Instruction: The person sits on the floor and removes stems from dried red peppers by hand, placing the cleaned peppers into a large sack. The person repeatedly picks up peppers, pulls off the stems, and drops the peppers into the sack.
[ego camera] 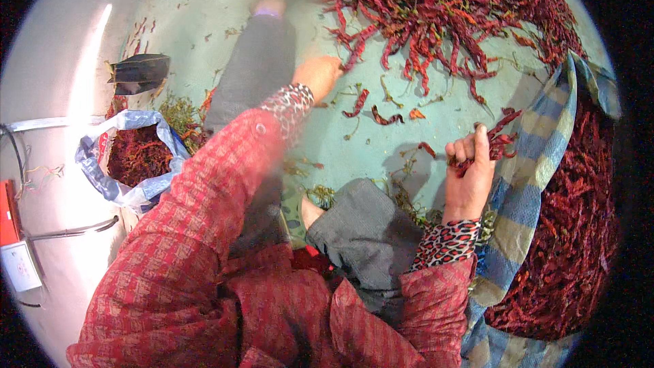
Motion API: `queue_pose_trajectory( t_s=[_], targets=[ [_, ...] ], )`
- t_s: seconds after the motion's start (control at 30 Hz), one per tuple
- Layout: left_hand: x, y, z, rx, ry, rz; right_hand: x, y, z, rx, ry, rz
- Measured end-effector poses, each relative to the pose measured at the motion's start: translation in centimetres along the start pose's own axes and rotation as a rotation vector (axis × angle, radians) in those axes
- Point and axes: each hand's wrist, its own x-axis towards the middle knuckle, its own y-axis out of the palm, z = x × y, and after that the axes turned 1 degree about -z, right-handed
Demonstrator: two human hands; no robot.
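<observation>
My left hand (319,77) reaches forward to the near edge of a pile of dried red chilli peppers (444,10). Its fingertips pinch the end of one dried chilli (361,47); the fingers are partly blurred. My right hand (470,168) is raised on the right, with several dried chillies (500,138) gripped in its curled fingers. On the pale green floor (337,148) between the hands lie a curled dark chilli (387,116), a shorter red one (356,103) and several loose stems (388,93).
To the right, a blue-and-beige checked woven sheet or sack (531,199) borders a mass of dried chillies (567,230). A plastic bag (173,167) of reddish dried bits stands at left beside a heap of stems (181,115). A black object (140,74) lies beyond. My legs (255,66) flank the work area.
</observation>
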Motion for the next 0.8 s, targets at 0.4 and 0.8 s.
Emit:
queue_pose_trajectory(
  t_s=[0.4, 0.8],
  targets=[
    [-8.7, -3.9, -8.6, -0.287, 0.567, 0.138, -2.0, 1.4, -4.7, -0.179, 0.439, 0.176],
    [-3.7, -1.0, -7.4, -1.017, -0.162, 0.389, -2.9, 1.9, -3.9, -0.544, -0.395, 0.239]
  ],
)
